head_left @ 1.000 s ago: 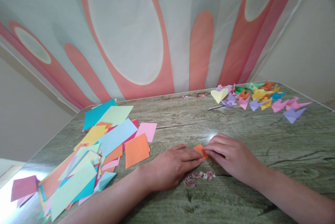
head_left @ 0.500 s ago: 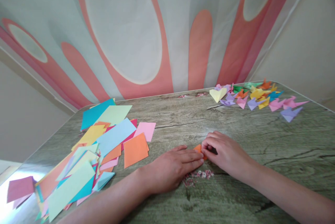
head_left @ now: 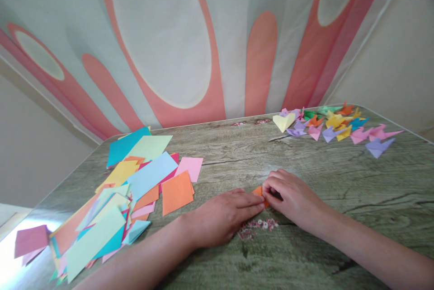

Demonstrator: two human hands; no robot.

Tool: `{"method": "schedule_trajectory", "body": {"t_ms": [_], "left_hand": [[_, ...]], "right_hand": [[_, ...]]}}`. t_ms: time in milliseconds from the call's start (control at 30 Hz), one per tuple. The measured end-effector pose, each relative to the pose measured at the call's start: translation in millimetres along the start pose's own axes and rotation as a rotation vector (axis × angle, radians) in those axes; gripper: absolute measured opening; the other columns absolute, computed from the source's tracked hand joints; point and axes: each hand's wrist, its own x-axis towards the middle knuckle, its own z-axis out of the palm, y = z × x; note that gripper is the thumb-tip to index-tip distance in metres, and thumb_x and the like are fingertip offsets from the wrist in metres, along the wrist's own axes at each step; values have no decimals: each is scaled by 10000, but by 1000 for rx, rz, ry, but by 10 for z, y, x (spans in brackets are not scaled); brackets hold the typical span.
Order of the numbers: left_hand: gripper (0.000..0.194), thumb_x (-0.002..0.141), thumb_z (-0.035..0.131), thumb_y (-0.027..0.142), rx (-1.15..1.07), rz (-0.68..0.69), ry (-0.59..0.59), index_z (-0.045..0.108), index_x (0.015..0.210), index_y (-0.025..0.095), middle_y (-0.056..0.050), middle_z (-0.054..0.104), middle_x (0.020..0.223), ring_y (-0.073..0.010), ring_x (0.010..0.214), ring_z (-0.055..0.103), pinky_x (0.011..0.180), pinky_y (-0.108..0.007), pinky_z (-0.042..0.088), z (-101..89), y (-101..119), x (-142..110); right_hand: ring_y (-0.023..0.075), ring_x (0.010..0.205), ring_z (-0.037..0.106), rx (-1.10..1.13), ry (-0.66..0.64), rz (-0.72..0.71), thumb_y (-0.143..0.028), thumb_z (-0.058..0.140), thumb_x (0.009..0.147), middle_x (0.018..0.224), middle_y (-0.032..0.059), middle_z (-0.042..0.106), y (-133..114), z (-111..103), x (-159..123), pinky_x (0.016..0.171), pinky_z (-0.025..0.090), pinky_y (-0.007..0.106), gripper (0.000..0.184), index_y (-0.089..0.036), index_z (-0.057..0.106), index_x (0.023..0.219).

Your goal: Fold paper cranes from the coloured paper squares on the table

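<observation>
A small folded piece of orange paper (head_left: 258, 190) lies on the wood-patterned table (head_left: 233, 143), mostly covered by my fingers. My left hand (head_left: 225, 215) rests flat, its outstretched fingertips pressing on the paper's left side. At the paper's right edge, my right hand (head_left: 284, 192) is curled, thumb and forefinger pinched on it. How the paper is folded under the fingers is hidden.
Loose coloured paper sheets (head_left: 152, 175) are heaped on the left, with an orange square (head_left: 177, 193) nearest my left hand. Folded paper cranes (head_left: 334, 120) and a pale yellow paper heart (head_left: 284, 122) sit at the back right. A patterned curtain (head_left: 162, 32) hangs behind the table.
The whole view has shifted slightly, so everything appears a little further right. Both hands keep nearly the same pose on the orange paper.
</observation>
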Motion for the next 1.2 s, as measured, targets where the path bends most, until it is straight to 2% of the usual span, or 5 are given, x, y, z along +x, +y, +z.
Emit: {"method": "schedule_trajectory", "body": {"t_ms": [567,633,800,1033,1200], "left_hand": [[510,879,464,106,93,-26,-6,411,1381,182,-99,475,1405,-215,1311,415,1116,-396,293,-23,28,16],[502,882,461,114,104,-33,-9,417,1376,194,-95,470,1412,-220,1306,422,1112,-407,294,-23,26,12],[485,897,456,123,117,-21,10,418,1375,192,-106,477,1406,-219,1312,420,1103,-401,309,-19,32,10],[474,882,456,92,75,-19,32,424,1352,145,-122,499,1389,-195,1319,417,1121,-368,294,-34,48,5],[415,882,445,82,68,-20,29,479,1289,156,-112,516,1372,-194,1308,433,1116,-374,307,-51,65,22]], "right_hand": [[162,697,548,79,87,114,-122,591,800,715,-15,590,81,41,-21,635,409,280,104,-212,597,747],[163,725,560,89,117,71,-103,552,830,740,-1,598,92,18,-65,657,423,284,137,-207,614,766],[171,745,554,6,140,-215,-119,475,911,758,30,599,83,-102,-193,651,420,294,257,-231,705,897],[210,734,543,-330,-44,-269,-135,520,903,728,26,612,-4,-111,-220,657,392,354,202,-211,679,1000],[224,674,550,-443,-84,-290,-66,570,816,705,34,650,-138,-87,-268,631,380,378,210,-148,680,975]]}}
